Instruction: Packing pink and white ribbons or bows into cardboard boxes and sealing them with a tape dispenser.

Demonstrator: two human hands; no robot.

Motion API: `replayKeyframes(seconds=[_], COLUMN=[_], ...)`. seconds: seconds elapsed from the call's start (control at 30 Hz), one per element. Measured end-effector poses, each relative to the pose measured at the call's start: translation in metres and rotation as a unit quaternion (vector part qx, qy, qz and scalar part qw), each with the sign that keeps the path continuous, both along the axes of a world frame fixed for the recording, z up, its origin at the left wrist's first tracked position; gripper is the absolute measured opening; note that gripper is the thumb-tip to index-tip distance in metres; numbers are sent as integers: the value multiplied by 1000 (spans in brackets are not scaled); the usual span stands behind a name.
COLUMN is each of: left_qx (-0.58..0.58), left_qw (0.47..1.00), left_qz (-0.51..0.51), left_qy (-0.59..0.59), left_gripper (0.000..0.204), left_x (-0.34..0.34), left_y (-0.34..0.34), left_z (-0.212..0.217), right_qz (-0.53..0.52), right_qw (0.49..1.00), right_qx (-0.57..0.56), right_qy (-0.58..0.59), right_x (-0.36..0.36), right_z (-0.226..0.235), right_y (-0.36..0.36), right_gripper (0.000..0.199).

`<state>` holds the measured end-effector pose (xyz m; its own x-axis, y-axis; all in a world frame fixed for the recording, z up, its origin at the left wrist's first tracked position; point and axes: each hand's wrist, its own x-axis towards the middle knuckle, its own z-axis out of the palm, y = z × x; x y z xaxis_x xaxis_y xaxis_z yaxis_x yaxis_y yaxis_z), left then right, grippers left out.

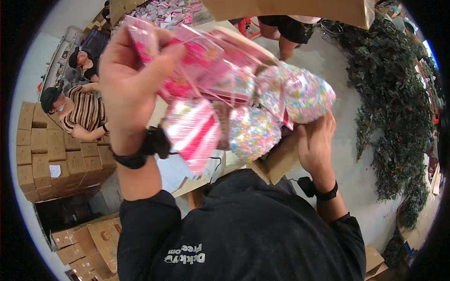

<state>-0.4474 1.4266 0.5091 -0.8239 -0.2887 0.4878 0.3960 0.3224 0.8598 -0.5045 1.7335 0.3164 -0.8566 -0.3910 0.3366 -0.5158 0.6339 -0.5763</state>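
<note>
My left hand [136,79] is raised and closed around pink printed packaging cards [199,51], which are smeared by motion. Hanging from or bunched against the cards are decorations: a pink-and-white striped piece [192,129], a round sprinkle-covered ball [254,133] and a larger sprinkle-covered piece [309,96]. Below them shows part of an open cardboard box [283,157]. My right hand [318,147] grips its right side, thumb along the cardboard and fingers reaching up beside the larger decoration. Most of the box is hidden behind the bunch.
A worktable [185,180] lies beneath. More pink packages [164,11] are heaped at the far side. Cartons [56,154] are stacked at left, near a person in a striped top [84,110] and another person [84,63]. Green artificial foliage [389,103] hangs at right.
</note>
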Motion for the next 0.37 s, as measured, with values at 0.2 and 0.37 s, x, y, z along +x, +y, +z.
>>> replayKeyframes(seconds=[0.2, 0.37], left_qx=[122, -258], left_qw=[986, 948], left_qz=[12, 35], left_qy=[-111, -184], left_gripper=[25, 27], left_x=[-3, 4], left_y=[61, 80], left_z=[-88, -156], right_qz=[-13, 7], right_qw=[978, 980], right_qx=[-204, -196], right_qy=[-45, -20], right_x=[-6, -6], right_z=[-21, -29], right_y=[7, 8], right_gripper=[62, 57])
